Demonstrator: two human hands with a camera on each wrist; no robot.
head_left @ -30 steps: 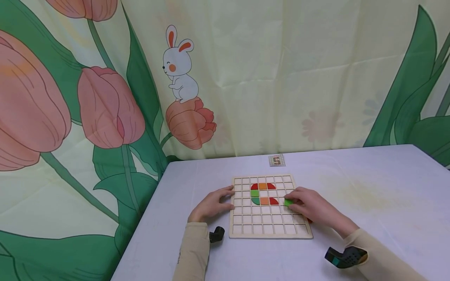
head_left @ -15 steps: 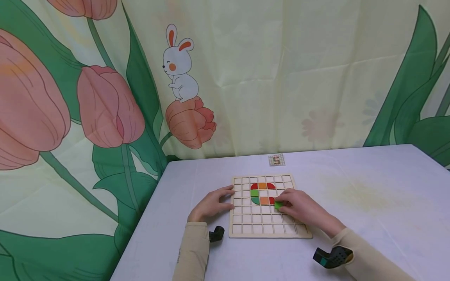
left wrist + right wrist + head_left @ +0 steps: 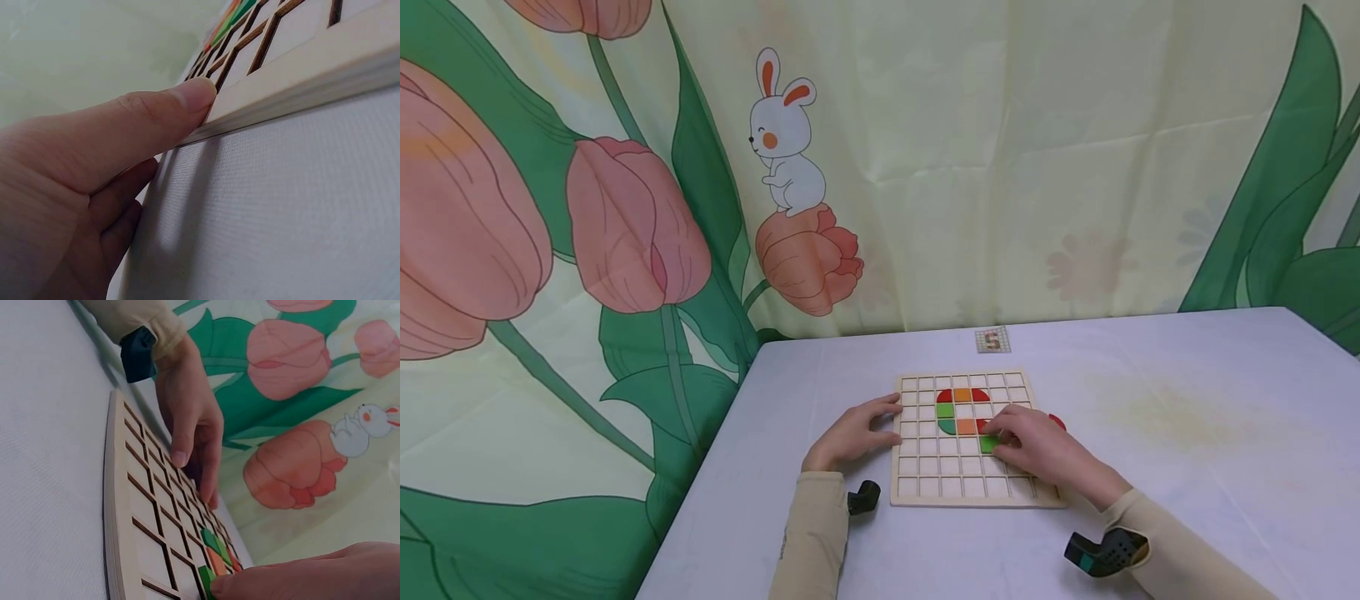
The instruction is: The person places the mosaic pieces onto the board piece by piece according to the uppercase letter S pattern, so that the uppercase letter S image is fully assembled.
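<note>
A wooden grid board (image 3: 936, 492) lies on the table. Red, orange and green blocks sit in its upper middle cells, with an orange block (image 3: 962, 395) at the top of the shape. My right hand (image 3: 1045, 446) bends over the board, its thumb and fingertips pinching a light green square block (image 3: 988, 444) just below the shape's bottom row. In the right wrist view the thumb tip lies against this green block (image 3: 206, 580). My left hand (image 3: 850, 435) rests along the board's left edge, fingers extended; its thumb (image 3: 197, 95) touches the rim in the left wrist view.
A small patterned card (image 3: 992, 339) lies behind the board near the table's back edge. A red piece (image 3: 1057, 421) shows beside the board, partly hidden by my right hand. A printed curtain (image 3: 925, 183) hangs behind the white-covered table (image 3: 1210, 417).
My right hand has carried the light green block left across the board, then lowered it to a cell below the shape's bottom row. My left hand has stayed at the board's edge.
</note>
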